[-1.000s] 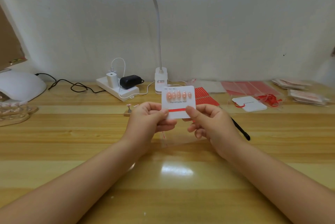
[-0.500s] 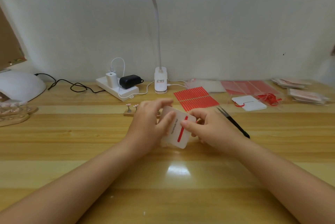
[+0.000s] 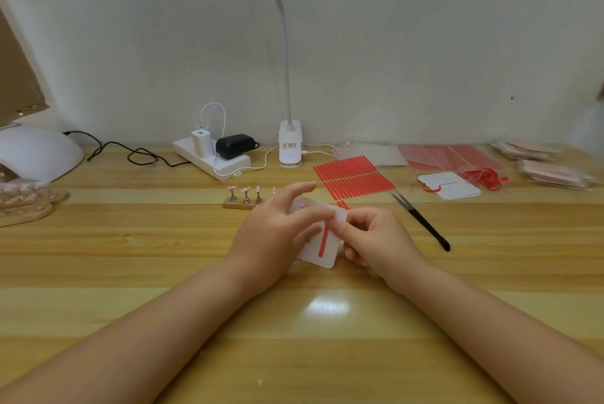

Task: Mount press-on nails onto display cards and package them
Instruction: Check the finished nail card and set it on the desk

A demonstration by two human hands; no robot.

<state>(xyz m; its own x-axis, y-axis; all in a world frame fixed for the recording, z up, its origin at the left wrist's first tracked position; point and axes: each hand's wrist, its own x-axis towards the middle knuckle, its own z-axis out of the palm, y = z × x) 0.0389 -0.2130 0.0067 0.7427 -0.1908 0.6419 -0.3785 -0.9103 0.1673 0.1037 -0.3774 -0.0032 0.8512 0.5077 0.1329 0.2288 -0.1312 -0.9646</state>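
Note:
A white display card [image 3: 328,248] with a red strip [image 3: 323,240] across it lies turned sideways, low over the wooden desk [image 3: 130,259] at the centre. My left hand [image 3: 277,230] holds the card's left side, its fingers laid over the row of nails so they are mostly hidden. My right hand [image 3: 376,237] pinches the card's upper right corner near the end of the red strip. A small wooden stand [image 3: 243,199] with pink nails on pegs sits just behind my left hand.
Sheets of red adhesive strips [image 3: 354,176] lie behind my right hand, black tweezers [image 3: 421,220] to the right. A blank card with red ribbon [image 3: 449,186], clear bags [image 3: 457,158] and packed sets [image 3: 552,171] sit at the far right. Lamp base [image 3: 290,145], power strip [image 3: 212,158], nail lamp [image 3: 36,152] stand behind.
The card was held upright facing me a second ago. Both hands have since lowered it toward the desk and turned it sideways, with my left fingers now over the nails.

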